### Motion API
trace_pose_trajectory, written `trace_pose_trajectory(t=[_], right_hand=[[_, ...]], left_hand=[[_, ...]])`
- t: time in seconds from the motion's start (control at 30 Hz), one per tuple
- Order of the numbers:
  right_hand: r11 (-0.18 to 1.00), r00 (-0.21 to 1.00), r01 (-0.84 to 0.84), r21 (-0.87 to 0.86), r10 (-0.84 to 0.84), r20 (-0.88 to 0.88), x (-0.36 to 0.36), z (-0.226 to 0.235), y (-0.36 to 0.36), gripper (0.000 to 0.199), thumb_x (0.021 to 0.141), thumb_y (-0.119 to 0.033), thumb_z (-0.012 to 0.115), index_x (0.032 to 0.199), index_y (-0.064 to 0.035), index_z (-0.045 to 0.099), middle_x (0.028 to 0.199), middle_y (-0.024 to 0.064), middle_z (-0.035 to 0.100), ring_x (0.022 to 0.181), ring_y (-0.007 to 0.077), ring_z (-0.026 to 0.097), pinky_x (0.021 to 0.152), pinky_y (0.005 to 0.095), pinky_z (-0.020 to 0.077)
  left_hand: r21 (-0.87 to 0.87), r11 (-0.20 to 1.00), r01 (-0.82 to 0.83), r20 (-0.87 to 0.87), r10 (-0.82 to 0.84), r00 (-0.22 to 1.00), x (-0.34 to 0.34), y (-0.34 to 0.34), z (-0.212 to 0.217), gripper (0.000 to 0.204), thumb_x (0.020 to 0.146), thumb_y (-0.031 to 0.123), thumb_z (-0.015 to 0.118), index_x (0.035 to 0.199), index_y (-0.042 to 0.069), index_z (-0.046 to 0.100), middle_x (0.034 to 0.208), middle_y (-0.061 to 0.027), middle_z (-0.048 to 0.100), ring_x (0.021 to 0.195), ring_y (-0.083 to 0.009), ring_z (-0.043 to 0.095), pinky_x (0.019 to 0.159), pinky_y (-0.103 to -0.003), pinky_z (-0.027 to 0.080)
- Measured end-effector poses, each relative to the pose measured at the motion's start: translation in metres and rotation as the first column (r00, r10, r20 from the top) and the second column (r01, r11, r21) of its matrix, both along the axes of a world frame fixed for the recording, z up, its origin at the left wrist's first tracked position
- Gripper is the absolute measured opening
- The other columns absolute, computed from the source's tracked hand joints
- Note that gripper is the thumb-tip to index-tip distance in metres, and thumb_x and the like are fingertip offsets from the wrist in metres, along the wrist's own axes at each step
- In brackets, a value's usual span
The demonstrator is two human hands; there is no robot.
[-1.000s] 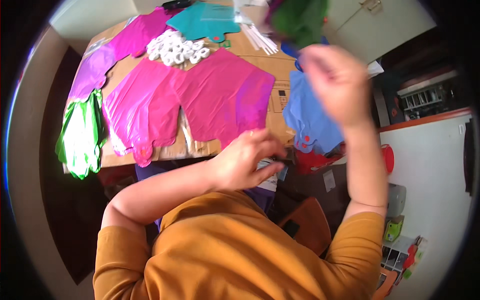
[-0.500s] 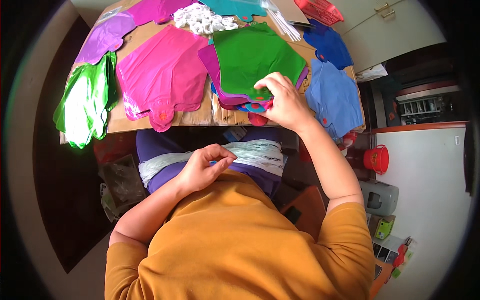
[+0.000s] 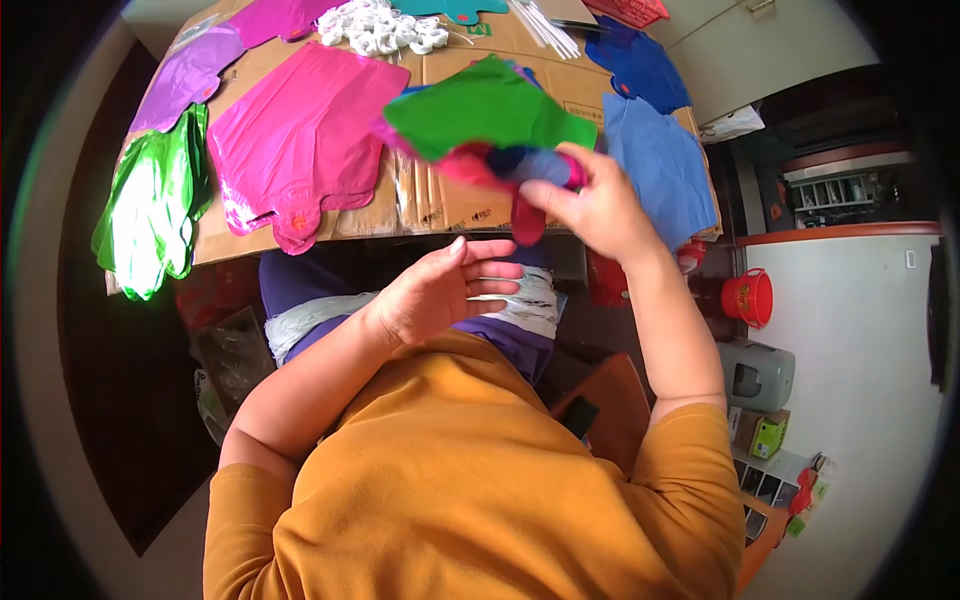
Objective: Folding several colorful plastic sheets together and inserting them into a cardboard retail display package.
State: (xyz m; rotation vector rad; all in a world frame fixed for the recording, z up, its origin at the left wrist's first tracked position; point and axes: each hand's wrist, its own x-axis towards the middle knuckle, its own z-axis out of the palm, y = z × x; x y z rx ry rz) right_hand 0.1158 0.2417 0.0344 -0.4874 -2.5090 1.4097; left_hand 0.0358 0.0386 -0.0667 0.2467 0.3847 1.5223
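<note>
My right hand (image 3: 608,212) is wrapped round the near edge of a stack of flat foil balloons (image 3: 492,112), green on top with red, pink and dark blue layers underneath. The stack is lifted and tilted over the table's near part, and motion smears its lower layers. Nearer my body, my left hand (image 3: 435,292) holds nothing; its palm is turned up and its fingers are stretched out and spread below the stack. A bundle of pale strings (image 3: 530,305) lies across my lap, partly behind that hand.
Cardboard (image 3: 425,190) covers the table. Pink balloons (image 3: 300,130), shiny green ones (image 3: 150,210) and light blue ones (image 3: 660,165) lie around the stack. White coiled pieces (image 3: 375,27), white sticks (image 3: 545,28) and a red basket (image 3: 630,10) sit at the back.
My right hand has gripped the stack of balloons and raised it off the table, tilting it. My left hand has risen from my lap toward it and its fingers have opened.
</note>
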Motion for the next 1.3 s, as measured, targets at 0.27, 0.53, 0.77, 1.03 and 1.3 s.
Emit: trace_pose_trajectory(t=[0.27, 0.53, 0.77, 1.03, 1.3], right_hand=[[0.741, 0.9, -0.38, 0.553, 0.434, 0.037, 0.036, -0.019, -0.033, 0.055, 0.069, -0.044, 0.079, 0.109, -0.0084, 0.065, 0.11, 0.007, 0.06, 0.106, 0.0281, 0.053, 0.098, 0.0444, 0.0361], [0.738, 0.894, -0.386, 0.554, 0.447, 0.028, 0.045, -0.036, -0.039, 0.056, 0.078, -0.037, 0.072, 0.122, -0.0053, 0.059, 0.132, 0.0149, 0.051, 0.128, 0.0327, 0.042, 0.114, 0.0499, 0.023], [0.953, 0.96, 0.254, 0.165, -0.227, -0.167, 0.074, -0.042, -0.02, 0.024, 0.084, -0.024, 0.071, 0.086, -0.0009, 0.067, 0.083, 0.0106, 0.067, 0.073, 0.0188, 0.063, 0.068, 0.0294, 0.0493], [0.548, 0.962, 0.258, -0.796, -0.225, 0.157, 0.061, -0.063, -0.024, 0.021, 0.092, -0.025, 0.065, 0.097, -0.0052, 0.067, 0.089, 0.0001, 0.068, 0.077, 0.006, 0.059, 0.065, 0.0219, 0.046], [0.735, 0.991, 0.128, -0.665, -0.072, 0.112, 0.056, -0.062, -0.027, 0.018, 0.091, -0.01, 0.061, 0.107, -0.0025, 0.063, 0.1, 0.0021, 0.067, 0.084, 0.0076, 0.06, 0.072, 0.0247, 0.0498]], left_hand=[[-0.012, 0.995, -0.098, 0.327, 0.097, 0.94, 0.014, -0.002, 0.001, 0.07, 0.09, 0.051, 0.059, 0.141, 0.01, 0.034, 0.139, -0.0154, 0.042, 0.128, -0.0303, 0.044, 0.104, -0.05, 0.04], [-0.222, 0.967, -0.124, 0.13, 0.156, 0.979, 0.017, 0.007, 0.008, 0.052, 0.091, 0.036, 0.063, 0.132, 0.01, 0.045, 0.128, -0.0127, 0.053, 0.12, -0.0304, 0.053, 0.096, -0.05, 0.047], [-0.161, 0.987, -0.032, 0.346, 0.087, 0.934, 0.017, 0.005, -0.005, 0.051, 0.09, 0.03, 0.063, 0.13, 0.004, 0.045, 0.12, -0.0206, 0.056, 0.114, -0.035, 0.056, 0.091, -0.042, 0.048], [-0.268, 0.96, 0.083, 0.105, -0.056, 0.993, 0.015, 0.015, -0.008, 0.022, 0.096, 0.021, 0.058, 0.111, 0.006, 0.056, 0.099, -0.0078, 0.064, 0.084, -0.014, 0.06, 0.076, -0.029, 0.049], [-0.365, 0.931, 0.008, 0.154, 0.052, 0.987, 0.005, 0.001, 0.018, 0.021, 0.092, 0.013, 0.06, 0.108, 0.001, 0.058, 0.105, -0.0154, 0.063, 0.093, -0.0234, 0.061, 0.088, -0.038, 0.051]])
